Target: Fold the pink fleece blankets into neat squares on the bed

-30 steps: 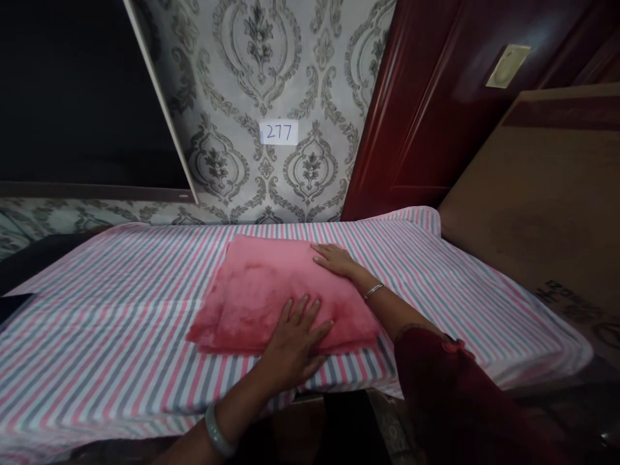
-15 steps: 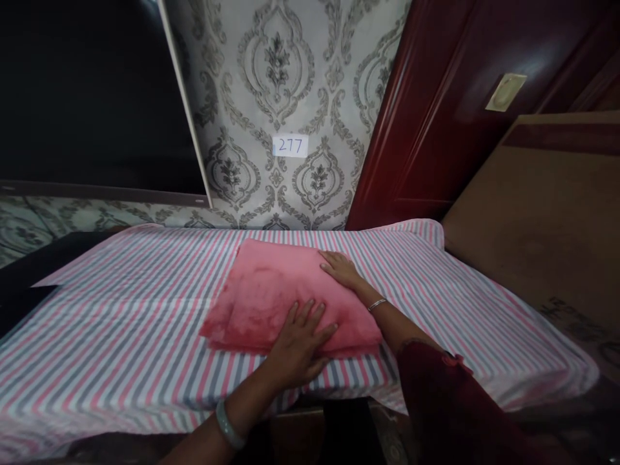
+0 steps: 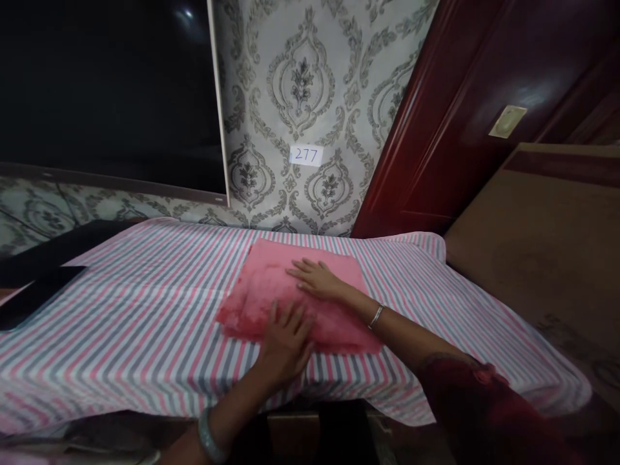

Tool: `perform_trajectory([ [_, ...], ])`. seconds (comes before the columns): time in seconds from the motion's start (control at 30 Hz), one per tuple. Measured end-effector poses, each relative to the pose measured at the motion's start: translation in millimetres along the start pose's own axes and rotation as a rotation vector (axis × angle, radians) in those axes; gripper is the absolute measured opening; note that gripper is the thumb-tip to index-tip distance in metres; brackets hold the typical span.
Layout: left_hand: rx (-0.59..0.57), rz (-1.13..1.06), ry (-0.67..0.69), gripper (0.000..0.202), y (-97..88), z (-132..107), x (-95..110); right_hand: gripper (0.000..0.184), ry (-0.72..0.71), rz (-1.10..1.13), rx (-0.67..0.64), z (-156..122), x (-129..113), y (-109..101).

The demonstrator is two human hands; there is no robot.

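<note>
A folded pink towel [image 3: 271, 290] lies in the middle of a table under a pink, grey and white striped cloth [image 3: 135, 323]. My left hand [image 3: 285, 339] lies flat on the towel's near edge, fingers spread, a pale bangle on the wrist. My right hand [image 3: 317, 279] rests flat on the towel's top, fingers stretched towards the left, a thin silver bracelet on the wrist. Neither hand holds anything.
Behind the table is patterned grey wallpaper with a small label reading 277 [image 3: 305, 155]. A dark screen [image 3: 106, 97] fills the upper left. A dark red wooden door [image 3: 484, 97] and a brown board [image 3: 547, 239] stand on the right. A black object [image 3: 39, 271] lies at the far left.
My right hand has slid left from the towel's far right corner onto its middle. My left hand has shifted slightly left along the near edge. The camera view has swung left.
</note>
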State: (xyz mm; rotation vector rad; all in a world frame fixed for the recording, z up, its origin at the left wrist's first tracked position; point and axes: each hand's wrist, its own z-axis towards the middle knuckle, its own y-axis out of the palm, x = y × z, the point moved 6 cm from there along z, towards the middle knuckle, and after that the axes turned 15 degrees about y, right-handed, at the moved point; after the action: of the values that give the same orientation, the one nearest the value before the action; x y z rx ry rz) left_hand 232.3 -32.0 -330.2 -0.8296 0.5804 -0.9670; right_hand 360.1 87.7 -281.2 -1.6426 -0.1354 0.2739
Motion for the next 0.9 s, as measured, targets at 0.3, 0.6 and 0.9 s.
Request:
perform_trajectory([
  [0.3, -0.042, 0.043, -0.073, 0.071, 12.1, -23.2, -7.3, 0.067, 0.124, -0.028, -0.021, 52.9, 19.1, 20.2],
  [0.6, -0.068, 0.010, -0.060, 0.075, 15.3, -25.5, -9.3, 0.068, 0.276, 0.071, -0.045, 96.9, 48.3, 29.9],
  [0.9, -0.052, -0.014, -0.093, 0.072, 9.4, -23.0, -7.7, 0.063, 0.305, 0.045, 0.080, 91.6, 46.8, 36.4],
])
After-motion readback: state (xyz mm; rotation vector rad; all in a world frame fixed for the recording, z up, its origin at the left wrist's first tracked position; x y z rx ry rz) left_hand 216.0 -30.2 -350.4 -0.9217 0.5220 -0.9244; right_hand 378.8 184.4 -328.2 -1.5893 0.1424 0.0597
